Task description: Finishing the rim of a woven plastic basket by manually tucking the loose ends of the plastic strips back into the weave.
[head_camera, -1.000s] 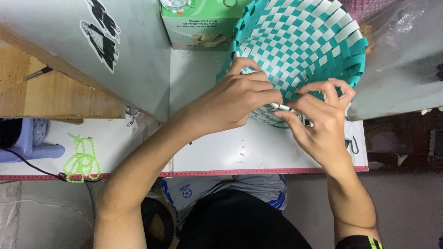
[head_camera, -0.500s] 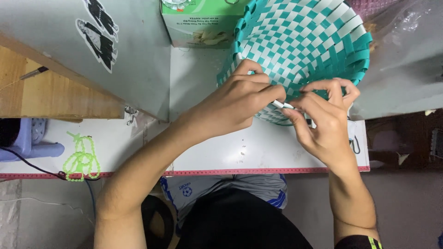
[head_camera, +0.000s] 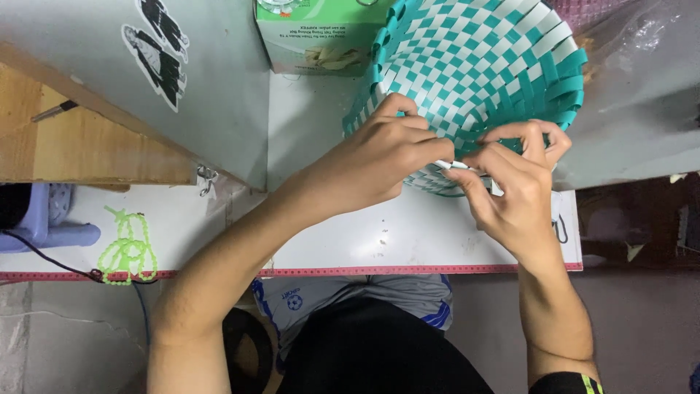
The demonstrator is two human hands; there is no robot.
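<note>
1. I see one woven basket (head_camera: 481, 69), teal and white in a checker pattern, tipped on its side at the back of the white table (head_camera: 408, 233) so its inside faces me.
2. One loose white strip (head_camera: 458, 165) juts from the basket's near rim, between my two hands.
3. My left hand (head_camera: 383, 157) is clenched around the near rim, its fingertips pinching the strip's left end.
4. My right hand (head_camera: 514, 186) grasps the same rim just beside it, thumb and forefinger closed on the strip; the two hands almost touch.
5. One green carton (head_camera: 317, 36) stands just left of the basket, against a grey panel (head_camera: 219, 95).
6. That panel carries one black-and-white sticker (head_camera: 160, 44).
7. One string of light green beads (head_camera: 127, 248) lies near the table's front left edge, well apart from the hands.
8. One lilac plastic stool (head_camera: 47, 219) shows at the far left, under a wooden board (head_camera: 80, 146).
9. One clear plastic bag (head_camera: 642, 66) lies at the right of the basket.
</note>
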